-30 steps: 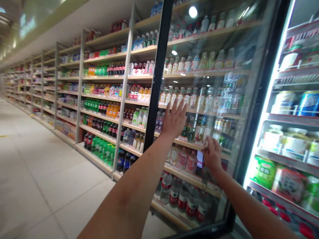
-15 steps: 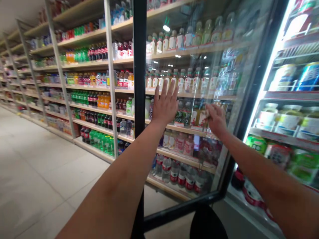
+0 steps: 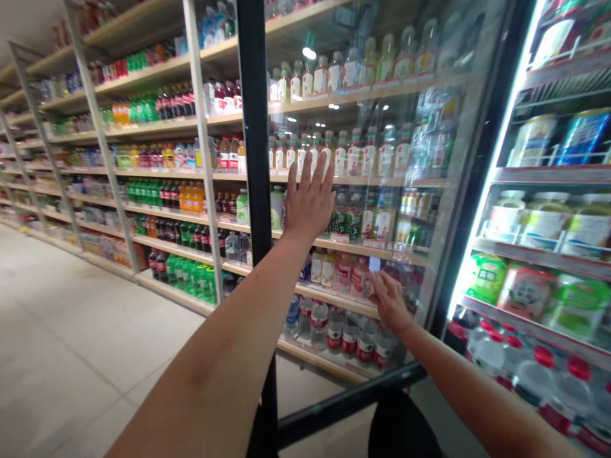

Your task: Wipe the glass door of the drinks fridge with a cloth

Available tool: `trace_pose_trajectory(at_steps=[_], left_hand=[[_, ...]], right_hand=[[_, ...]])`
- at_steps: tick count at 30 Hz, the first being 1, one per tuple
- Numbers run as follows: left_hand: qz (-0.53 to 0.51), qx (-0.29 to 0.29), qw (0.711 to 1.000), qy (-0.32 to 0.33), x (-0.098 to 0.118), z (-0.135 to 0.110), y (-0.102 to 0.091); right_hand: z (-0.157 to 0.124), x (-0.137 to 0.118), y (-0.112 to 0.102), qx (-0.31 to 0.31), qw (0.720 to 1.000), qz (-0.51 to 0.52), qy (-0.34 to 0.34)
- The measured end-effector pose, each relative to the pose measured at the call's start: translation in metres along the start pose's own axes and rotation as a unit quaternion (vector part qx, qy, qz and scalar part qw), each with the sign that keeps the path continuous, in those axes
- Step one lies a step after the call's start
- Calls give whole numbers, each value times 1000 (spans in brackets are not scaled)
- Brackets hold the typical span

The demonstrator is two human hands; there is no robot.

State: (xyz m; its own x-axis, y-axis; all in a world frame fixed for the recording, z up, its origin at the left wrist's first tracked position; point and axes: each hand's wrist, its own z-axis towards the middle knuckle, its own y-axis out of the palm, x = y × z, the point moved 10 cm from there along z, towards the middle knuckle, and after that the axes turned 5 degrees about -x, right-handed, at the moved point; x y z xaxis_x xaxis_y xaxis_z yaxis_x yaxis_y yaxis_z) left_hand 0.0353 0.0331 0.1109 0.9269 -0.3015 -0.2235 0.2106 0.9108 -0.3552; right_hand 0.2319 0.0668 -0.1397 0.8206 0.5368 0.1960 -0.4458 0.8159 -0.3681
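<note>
A glass fridge door with a black frame (image 3: 255,127) stands open in front of me. My left hand (image 3: 310,200) is up against its pane, palm forward and fingers spread. Lower and to the right, my right hand (image 3: 390,299) is at the glass, its fingers curled together. Whatever those fingers hold, if anything, is too small or hidden to name. Through the pane show shelves of bottled drinks, among them pink-labelled bottles (image 3: 342,272) close to my right hand.
On the right is the lit fridge interior, with cans (image 3: 585,137), green pouches (image 3: 485,275) and red-capped bottles (image 3: 537,375). Long drink shelves (image 3: 165,213) run along the left. Pale floor tiles (image 3: 62,331) lie before them.
My right hand has moved down along the glass. My left hand stays spread on the pane. The view has shifted slightly right, showing more of the fridge's lower bottles.
</note>
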Motion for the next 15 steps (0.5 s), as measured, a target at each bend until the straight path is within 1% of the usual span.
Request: trace_pose_trajectory(at_steps=[1,3,5,6,7,9,11,13,15], left_hand=[[-1,-2,1000,0,-1,0,1],[-9,-11,1000,-7,-4,0,3],[-27,-25,999,-18,-8,0,7],[-40,-32,998,-24,-9,1,8],[-54,-37,997,-30,-11,2,10],[-80,-46,995,-40,-13,4,13],[-91,-49,994,-47,-16,5,15],[-80,-53,995,-41,-18,6,17],[-58,-58,996,-20,-18,6,20]], right_hand=[[-11,-2,4,-26,999,0,-21],[-18,3,7,-73,996,5,-53],[-9,23,4,-102,994,13,-48],[-1,38,0,-100,995,16,-23],[8,55,-5,-87,996,18,11],[24,92,-18,-31,995,11,93],[38,120,-28,25,989,2,146],[54,134,-36,68,985,-5,160],[73,136,-42,98,983,-10,156]])
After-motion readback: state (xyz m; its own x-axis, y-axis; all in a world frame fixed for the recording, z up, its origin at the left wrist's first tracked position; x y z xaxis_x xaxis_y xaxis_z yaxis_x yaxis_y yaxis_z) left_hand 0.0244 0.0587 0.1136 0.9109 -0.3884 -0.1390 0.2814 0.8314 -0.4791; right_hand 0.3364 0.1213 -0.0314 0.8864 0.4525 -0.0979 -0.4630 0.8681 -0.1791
